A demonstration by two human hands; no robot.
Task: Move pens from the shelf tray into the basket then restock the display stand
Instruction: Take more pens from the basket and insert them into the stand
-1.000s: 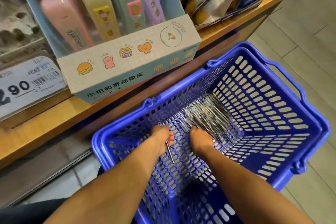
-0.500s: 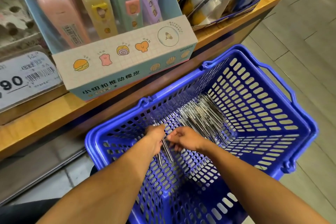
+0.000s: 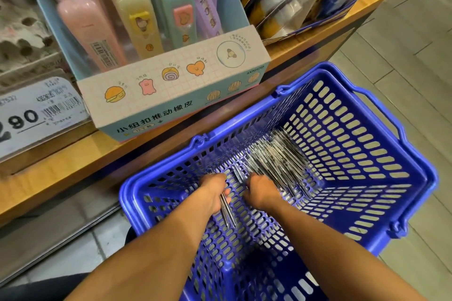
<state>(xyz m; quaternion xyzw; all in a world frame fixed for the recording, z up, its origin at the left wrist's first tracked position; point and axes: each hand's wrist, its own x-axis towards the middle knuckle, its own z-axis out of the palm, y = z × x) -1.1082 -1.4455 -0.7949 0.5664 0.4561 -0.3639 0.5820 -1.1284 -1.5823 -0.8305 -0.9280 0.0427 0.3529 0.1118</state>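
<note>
A blue plastic basket (image 3: 381,159) stands on the floor below the shelf. A pile of slim silver-and-black pens (image 3: 276,154) lies on its bottom, towards the far side. Both my hands are down inside the basket. My left hand (image 3: 215,193) grips a small bundle of pens (image 3: 228,212) whose ends stick out towards me. My right hand (image 3: 260,190) is at the near end of the pile with its fingers curled down among the pens; what they hold is hidden.
A wooden shelf (image 3: 73,166) runs along the left and back. On it stand a pastel eraser display box (image 3: 176,90), a price label (image 3: 36,115) and packaged goods (image 3: 298,0) at the right. Tiled floor (image 3: 415,68) lies to the right of the basket.
My right hand came over to my left hand, then returned to the near end of the pile. The bundle in my left hand has grown from one pen to a few.
</note>
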